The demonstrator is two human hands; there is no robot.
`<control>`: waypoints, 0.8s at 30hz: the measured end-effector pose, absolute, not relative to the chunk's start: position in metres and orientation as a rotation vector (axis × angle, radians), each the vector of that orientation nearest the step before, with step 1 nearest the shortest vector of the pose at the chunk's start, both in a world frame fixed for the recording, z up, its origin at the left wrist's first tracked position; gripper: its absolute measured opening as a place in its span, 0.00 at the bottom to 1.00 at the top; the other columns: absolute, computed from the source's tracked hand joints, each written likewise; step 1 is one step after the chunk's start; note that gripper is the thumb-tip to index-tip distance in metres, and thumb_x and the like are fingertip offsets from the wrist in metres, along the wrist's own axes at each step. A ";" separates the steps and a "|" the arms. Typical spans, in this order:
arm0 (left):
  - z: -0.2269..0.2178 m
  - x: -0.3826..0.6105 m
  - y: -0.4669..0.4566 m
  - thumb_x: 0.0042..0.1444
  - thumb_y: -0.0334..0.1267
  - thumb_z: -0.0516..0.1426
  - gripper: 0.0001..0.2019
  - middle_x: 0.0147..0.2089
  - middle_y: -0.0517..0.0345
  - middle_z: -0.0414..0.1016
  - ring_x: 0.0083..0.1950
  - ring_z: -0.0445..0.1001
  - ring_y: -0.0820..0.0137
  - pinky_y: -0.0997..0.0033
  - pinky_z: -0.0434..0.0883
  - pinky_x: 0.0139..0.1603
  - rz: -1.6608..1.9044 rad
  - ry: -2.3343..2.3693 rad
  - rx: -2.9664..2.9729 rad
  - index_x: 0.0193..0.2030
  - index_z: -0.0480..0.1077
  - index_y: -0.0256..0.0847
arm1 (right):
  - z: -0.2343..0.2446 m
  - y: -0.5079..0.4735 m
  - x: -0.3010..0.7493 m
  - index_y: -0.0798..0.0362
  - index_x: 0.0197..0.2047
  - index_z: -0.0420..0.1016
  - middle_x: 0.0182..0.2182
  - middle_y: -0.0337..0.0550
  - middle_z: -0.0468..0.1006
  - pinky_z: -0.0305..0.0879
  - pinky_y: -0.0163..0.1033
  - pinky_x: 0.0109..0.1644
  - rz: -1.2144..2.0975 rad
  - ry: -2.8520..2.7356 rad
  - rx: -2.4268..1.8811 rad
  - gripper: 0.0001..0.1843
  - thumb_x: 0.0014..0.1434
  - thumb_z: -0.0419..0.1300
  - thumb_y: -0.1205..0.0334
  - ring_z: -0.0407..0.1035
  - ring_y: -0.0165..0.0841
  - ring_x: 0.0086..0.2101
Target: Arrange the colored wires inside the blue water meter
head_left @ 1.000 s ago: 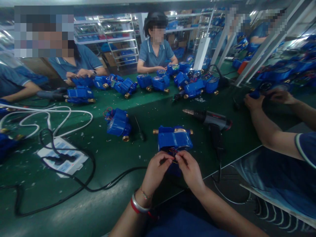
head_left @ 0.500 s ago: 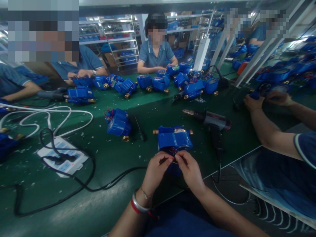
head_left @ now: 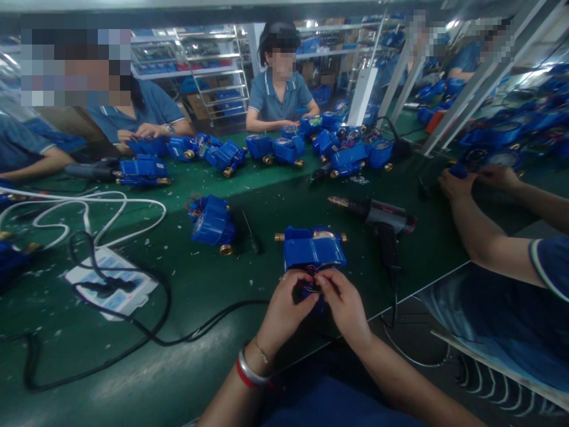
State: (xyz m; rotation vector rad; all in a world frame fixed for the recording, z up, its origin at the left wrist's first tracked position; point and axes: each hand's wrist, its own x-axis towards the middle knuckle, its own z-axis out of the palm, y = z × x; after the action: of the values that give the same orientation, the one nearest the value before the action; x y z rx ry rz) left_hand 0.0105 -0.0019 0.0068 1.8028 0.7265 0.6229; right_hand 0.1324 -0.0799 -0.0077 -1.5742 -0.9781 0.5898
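A blue water meter (head_left: 315, 249) with brass pipe ends lies on the green table right in front of me. Thin red and dark wires (head_left: 312, 271) come out at its near side. My left hand (head_left: 288, 299) is curled round these wires, its thumb lower and a little apart from the forefinger. My right hand (head_left: 344, 302) pinches the wires, its fingertips close against those of the left. Exactly which wire each holds is hidden by the fingers. Below them, a blue part of the meter is mostly covered by my hands.
A heat gun (head_left: 377, 216) lies to the right, a thin screwdriver (head_left: 252, 234) and another blue meter (head_left: 213, 220) to the left. A power strip (head_left: 113, 281) with black cords is further left. Several meters line the far side, where co-workers sit. A co-worker's arms (head_left: 484, 219) are at right.
My left thumb has moved down, away from the forefinger, opening a gap. My right fingers have shifted slightly at the wires. The meter stays in place.
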 end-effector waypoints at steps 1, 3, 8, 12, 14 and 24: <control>0.008 0.011 -0.003 0.51 0.31 0.58 0.11 0.45 0.55 0.69 0.47 0.67 0.68 0.67 0.64 0.50 0.629 0.728 1.830 0.43 0.68 0.41 | -0.007 -0.080 0.132 0.52 0.39 0.71 0.33 0.42 0.72 0.63 0.35 0.32 0.585 -0.979 -1.561 0.10 0.62 0.52 0.57 0.65 0.30 0.28; 0.010 0.012 -0.003 0.52 0.29 0.57 0.10 0.45 0.55 0.69 0.47 0.67 0.68 0.67 0.64 0.50 0.650 0.740 1.863 0.42 0.68 0.41 | -0.005 -0.082 0.132 0.51 0.42 0.71 0.36 0.42 0.71 0.64 0.36 0.32 0.574 -0.987 -1.521 0.10 0.63 0.51 0.58 0.64 0.28 0.26; 0.002 0.008 0.000 0.56 0.33 0.53 0.03 0.40 0.56 0.71 0.44 0.69 0.68 0.67 0.64 0.48 0.718 0.825 1.803 0.35 0.68 0.40 | -0.004 -0.086 0.133 0.48 0.52 0.67 0.50 0.48 0.65 0.69 0.40 0.39 0.522 -0.988 -1.433 0.14 0.63 0.50 0.62 0.68 0.29 0.31; -0.011 0.006 0.003 0.58 0.40 0.53 0.07 0.35 0.57 0.72 0.37 0.71 0.69 0.70 0.66 0.40 0.704 0.977 1.636 0.38 0.68 0.40 | -0.005 -0.088 0.135 0.49 0.45 0.69 0.51 0.48 0.65 0.69 0.44 0.44 0.447 -1.027 -1.431 0.10 0.63 0.51 0.65 0.69 0.35 0.41; -0.014 0.006 0.004 0.58 0.42 0.53 0.08 0.35 0.57 0.73 0.37 0.71 0.69 0.70 0.67 0.39 0.714 1.001 1.593 0.37 0.68 0.40 | -0.005 -0.089 0.137 0.50 0.42 0.70 0.49 0.48 0.66 0.66 0.47 0.51 0.384 -1.134 -1.465 0.08 0.61 0.52 0.66 0.66 0.37 0.47; -0.015 0.007 0.005 0.59 0.41 0.51 0.07 0.37 0.56 0.74 0.40 0.73 0.68 0.68 0.68 0.44 0.720 0.973 1.522 0.38 0.66 0.41 | -0.011 -0.091 0.140 0.52 0.40 0.71 0.57 0.48 0.60 0.59 0.51 0.57 0.269 -1.586 -1.610 0.08 0.59 0.54 0.68 0.58 0.40 0.54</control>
State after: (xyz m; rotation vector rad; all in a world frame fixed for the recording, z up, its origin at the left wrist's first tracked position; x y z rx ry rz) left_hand 0.0074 0.0046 -0.0148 1.5220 0.9730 0.7198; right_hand 0.1396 -0.0914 -0.0107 -1.6096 -1.5858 0.2694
